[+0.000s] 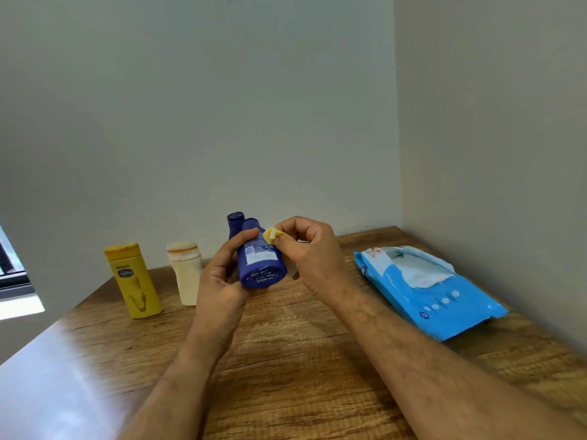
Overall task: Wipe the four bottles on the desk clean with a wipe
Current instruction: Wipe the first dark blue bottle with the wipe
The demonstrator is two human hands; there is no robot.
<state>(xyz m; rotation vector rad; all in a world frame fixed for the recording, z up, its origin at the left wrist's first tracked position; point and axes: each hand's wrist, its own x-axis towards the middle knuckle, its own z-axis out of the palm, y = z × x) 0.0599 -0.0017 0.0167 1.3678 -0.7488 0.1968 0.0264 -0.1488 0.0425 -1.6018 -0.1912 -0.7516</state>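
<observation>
head view looks down on a brown wood-grain desk (286, 360) set in the corner of two plain pale walls. the left hand (222, 277) grips a dark blue plastic bottle (259, 258), fingers curled round its body, holding it above the desk with its base tipped toward the camera and its printed label facing up. the right hand (305, 249) pinches a small folded yellowish wipe (271, 234) between thumb and fingertips, pressed against the upper part of that bottle. just behind it stands a second dark blue bottle (235, 221), only its cap and shoulder showing. to the left, well apart from the hands, a yellow plastic bottle with a flat yellow cap (133, 281) stands upright, and beside it a cream-white plastic bottle (185, 271), also upright. on the right lies a light blue soft pack of wipes (444, 300), flat on the desk with its flap open and a white sheet sticking out.
</observation>
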